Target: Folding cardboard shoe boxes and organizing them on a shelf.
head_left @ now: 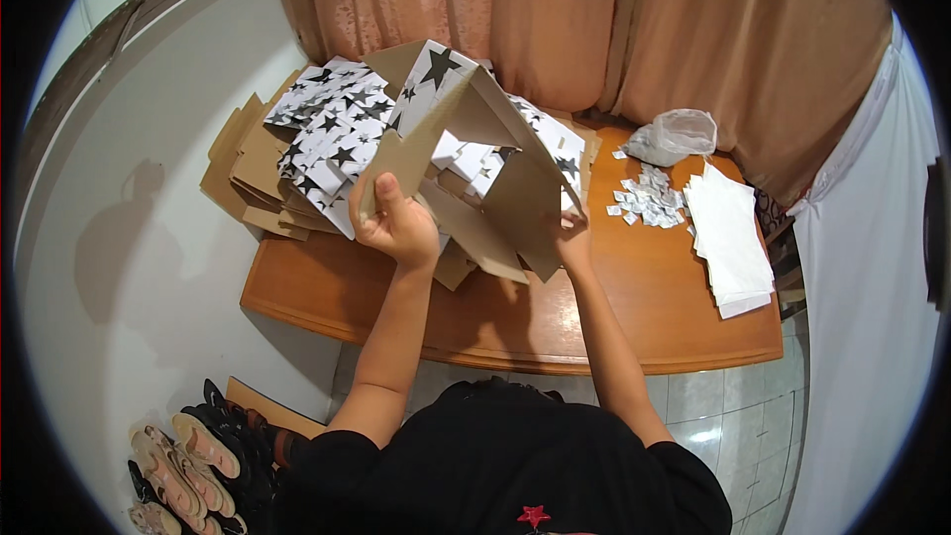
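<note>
Held up over the wooden table (654,327) is a partly opened cardboard box (535,200), plain brown inside and white with black stars outside. My left hand (398,228) grips its left panel, thumb on the brown face and fingers behind. At the box's right edge, my right hand (573,236) is closed on the cardboard, its fingers partly hidden. Through the open middle of the box, more star-printed cardboard shows. Behind it on the left lies a pile of flat star-printed boxes (342,129).
Brown cardboard sheets (248,163) lie under the pile. To the right are small silvery sachets (649,200), a clear plastic bag (684,136) of them, and a stack of white paper sheets (731,238). Curtains (555,20) hang behind; sandals (178,476) stand at lower left.
</note>
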Available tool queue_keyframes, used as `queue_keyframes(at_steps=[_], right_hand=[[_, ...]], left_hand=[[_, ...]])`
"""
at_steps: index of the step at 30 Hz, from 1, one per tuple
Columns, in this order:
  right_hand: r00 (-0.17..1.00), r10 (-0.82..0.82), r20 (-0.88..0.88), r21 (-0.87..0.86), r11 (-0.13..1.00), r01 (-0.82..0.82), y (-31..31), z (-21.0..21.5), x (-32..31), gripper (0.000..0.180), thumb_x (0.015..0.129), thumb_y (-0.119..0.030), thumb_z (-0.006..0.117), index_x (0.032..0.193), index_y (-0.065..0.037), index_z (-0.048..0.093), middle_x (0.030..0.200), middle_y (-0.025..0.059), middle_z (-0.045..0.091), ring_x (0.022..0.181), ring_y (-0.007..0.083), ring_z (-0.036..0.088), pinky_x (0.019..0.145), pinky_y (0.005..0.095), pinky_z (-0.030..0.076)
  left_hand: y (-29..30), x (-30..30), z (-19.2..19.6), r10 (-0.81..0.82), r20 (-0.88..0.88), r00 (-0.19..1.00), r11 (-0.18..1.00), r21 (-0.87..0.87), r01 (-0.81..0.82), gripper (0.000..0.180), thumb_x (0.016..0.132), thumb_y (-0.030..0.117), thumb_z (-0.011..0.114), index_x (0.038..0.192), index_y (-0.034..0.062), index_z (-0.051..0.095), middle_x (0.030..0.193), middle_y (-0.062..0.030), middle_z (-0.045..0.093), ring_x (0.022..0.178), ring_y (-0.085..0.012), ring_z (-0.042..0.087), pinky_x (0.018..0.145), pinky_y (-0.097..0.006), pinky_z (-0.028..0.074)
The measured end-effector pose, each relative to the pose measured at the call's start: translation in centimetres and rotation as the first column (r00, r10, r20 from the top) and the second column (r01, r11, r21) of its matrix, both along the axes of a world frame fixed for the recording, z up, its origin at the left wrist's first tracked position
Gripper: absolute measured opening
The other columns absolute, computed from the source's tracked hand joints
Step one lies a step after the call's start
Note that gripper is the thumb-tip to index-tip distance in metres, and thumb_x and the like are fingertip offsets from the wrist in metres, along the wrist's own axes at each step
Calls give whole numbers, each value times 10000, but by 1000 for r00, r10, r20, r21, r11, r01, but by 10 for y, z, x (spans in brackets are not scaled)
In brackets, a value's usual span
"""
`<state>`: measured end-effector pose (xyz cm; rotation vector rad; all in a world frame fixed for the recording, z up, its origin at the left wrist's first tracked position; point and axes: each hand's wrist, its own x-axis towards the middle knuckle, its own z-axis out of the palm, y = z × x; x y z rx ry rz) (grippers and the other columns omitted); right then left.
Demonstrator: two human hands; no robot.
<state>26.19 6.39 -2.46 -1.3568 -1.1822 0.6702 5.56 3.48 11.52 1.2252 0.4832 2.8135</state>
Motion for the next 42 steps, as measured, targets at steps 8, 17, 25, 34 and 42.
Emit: queue_keyframes(at_steps=[8,17,25,34,42], right_hand=[[989,-100,113,77,993,92,-100,9,138,193,823,9,533,998,53,601,802,106,651,718,151,623,633,248,491],[807,-371,458,35,915,401,-179,33,304,284,800,-83,550,1067,-26,628,747,161,658,665,211,642,601,310,479],[893,-56,446,-187,970,154,-192,2,361,325,725,-60,610,1048,-46,642,787,164,667,703,233,645,664,315,490],[956,114,270,-373,928,-6,-165,-21,384,318,747,-20,599,1061,-17,643,859,157,677,747,167,636,680,277,485],[875,51,481,-373,915,152,-158,-36,391,300,756,-58,624,1054,-60,660,786,148,672,679,158,620,642,281,484]], left_hand=[[-43,103,-11,-359,132,924,929,-48,368,258,889,210,583,952,-38,551,908,-87,607,822,-149,584,748,-276,494],[-86,185,-123,-455,330,827,707,-430,561,239,911,190,548,1033,-14,531,995,-82,595,901,-147,578,770,-267,484],[-131,205,-179,-422,499,757,538,-535,652,245,957,154,427,1165,25,417,1134,-124,523,1039,-206,536,884,-346,464],[-114,206,-206,-295,378,878,526,-702,479,250,937,42,393,1187,30,390,1165,-133,489,1049,-223,513,926,-316,406],[-99,200,-207,-181,-20,983,393,-918,54,299,874,0,465,1168,41,426,1204,-154,449,1126,-282,445,960,-361,333]])
